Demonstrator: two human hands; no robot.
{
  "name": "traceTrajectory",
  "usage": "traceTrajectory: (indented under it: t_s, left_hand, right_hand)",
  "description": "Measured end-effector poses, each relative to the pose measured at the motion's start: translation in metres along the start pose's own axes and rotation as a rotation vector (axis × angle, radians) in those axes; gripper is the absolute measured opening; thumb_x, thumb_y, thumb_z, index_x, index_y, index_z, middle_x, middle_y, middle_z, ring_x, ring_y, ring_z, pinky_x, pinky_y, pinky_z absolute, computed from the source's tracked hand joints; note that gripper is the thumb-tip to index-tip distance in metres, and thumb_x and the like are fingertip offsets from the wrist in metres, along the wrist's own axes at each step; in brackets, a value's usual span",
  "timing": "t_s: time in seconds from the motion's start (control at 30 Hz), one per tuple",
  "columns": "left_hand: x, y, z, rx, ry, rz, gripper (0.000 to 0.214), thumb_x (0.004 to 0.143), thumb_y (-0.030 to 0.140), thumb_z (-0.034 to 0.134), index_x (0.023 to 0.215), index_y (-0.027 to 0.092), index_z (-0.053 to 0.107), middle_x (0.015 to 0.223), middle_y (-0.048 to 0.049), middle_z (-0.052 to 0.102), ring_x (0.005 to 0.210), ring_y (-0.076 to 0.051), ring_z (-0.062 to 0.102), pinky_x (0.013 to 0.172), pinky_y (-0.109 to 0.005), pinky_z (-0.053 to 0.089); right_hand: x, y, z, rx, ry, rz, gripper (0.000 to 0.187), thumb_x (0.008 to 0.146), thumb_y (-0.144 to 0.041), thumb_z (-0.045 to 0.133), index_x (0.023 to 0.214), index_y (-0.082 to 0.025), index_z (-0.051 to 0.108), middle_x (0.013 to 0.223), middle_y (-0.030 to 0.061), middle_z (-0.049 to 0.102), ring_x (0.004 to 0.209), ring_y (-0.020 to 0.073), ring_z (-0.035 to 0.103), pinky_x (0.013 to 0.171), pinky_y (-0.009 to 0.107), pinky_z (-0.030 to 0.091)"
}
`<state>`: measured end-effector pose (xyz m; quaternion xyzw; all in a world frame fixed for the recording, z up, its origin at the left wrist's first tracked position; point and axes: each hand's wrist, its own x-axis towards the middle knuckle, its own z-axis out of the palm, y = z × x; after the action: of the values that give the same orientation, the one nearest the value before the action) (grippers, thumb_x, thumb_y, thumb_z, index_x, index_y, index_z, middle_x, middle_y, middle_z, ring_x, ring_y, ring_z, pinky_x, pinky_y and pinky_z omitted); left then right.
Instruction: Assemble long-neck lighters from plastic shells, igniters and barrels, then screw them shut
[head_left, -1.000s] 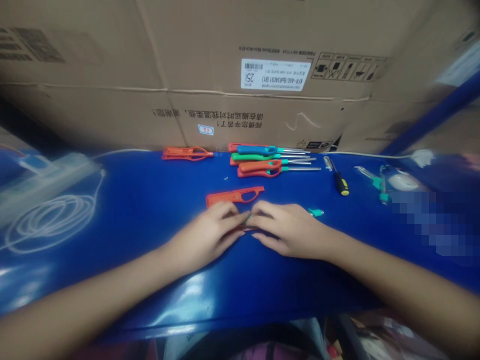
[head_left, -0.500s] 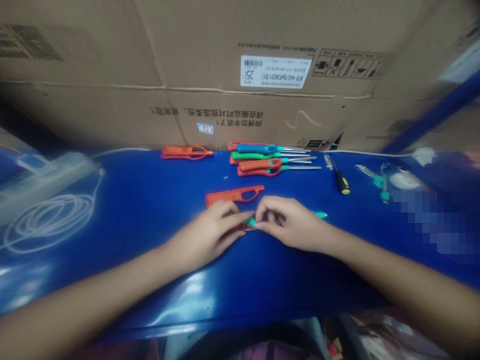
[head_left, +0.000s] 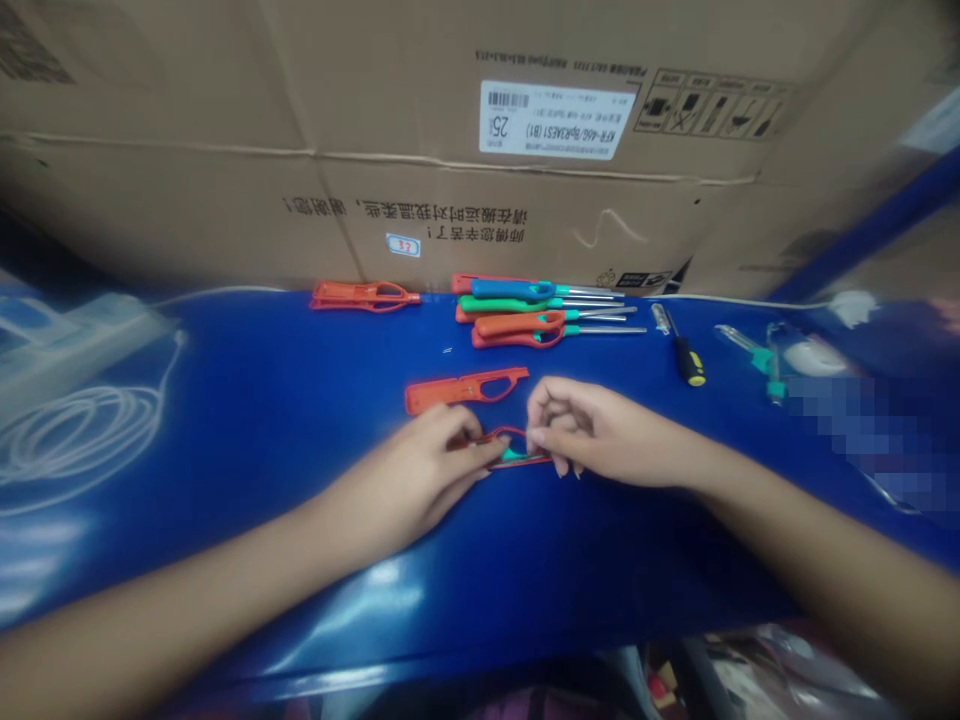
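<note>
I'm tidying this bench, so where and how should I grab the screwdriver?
Probably by its thick handle, from the near side: that end points toward the person, while the thin shaft points away, beside a small clear piece.

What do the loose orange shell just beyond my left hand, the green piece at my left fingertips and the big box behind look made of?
Loose orange shell: probably moulded plastic, smooth with one even colour.
Green piece: likely plastic too, opaque and bright, but too covered to be sure.
Big box: apparently cardboard, matte brown, with creases and printed markings.
</note>
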<state>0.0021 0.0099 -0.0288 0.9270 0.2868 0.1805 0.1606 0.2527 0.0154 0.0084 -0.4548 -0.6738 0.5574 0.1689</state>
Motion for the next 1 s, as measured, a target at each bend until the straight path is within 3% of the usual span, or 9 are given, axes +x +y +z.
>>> traceTrajectory:
  t_s: [0.2,0.4,0.8,1.0]
  left_hand:
    - [0.002,0.005,-0.003,0.026,-0.031,-0.017,0.033,0.105,0.027,0.043,0.127,0.018,0.066,0.108,-0.0117,0.057,0.095,-0.022,0.055,0.084,-0.038,0.053]
    - [0.0,0.007,-0.002,0.131,-0.079,0.001,0.039,0.103,0.018,0.043,0.14,0.02,0.056,0.119,-0.0135,0.057,0.105,-0.025,0.054,0.091,-0.043,0.053]
    - [-0.001,0.006,-0.002,0.179,-0.096,0.01,0.041,0.101,0.013,0.046,0.141,0.021,0.054,0.121,-0.0129,0.056,0.106,-0.026,0.054,0.092,-0.044,0.053]
    - [-0.001,0.005,-0.001,0.165,-0.071,-0.006,0.038,0.104,0.019,0.043,0.139,0.021,0.056,0.12,-0.0133,0.058,0.104,-0.025,0.056,0.091,-0.043,0.054]
  right_hand:
    - [0.001,0.004,0.005,-0.315,0.04,-0.109,0.008,0.09,-0.026,0.062,0.09,-0.02,0.057,0.06,-0.0083,0.047,0.051,0.0077,0.043,0.05,0.021,0.034]
    - [0.004,0.005,0.015,-0.581,0.138,-0.307,0.005,0.088,-0.018,0.061,0.083,-0.019,0.062,0.077,-0.0037,0.055,0.06,0.0077,0.044,0.06,0.023,0.035]
    - [0.002,0.006,0.01,-0.644,0.083,-0.36,0.005,0.092,-0.021,0.06,0.087,-0.02,0.06,0.084,-0.0011,0.057,0.07,0.011,0.05,0.063,0.024,0.036]
    - [0.0,0.005,0.003,-0.716,-0.03,-0.414,0.006,0.092,-0.021,0.061,0.096,-0.019,0.063,0.097,0.0018,0.06,0.077,0.0121,0.054,0.067,0.025,0.041]
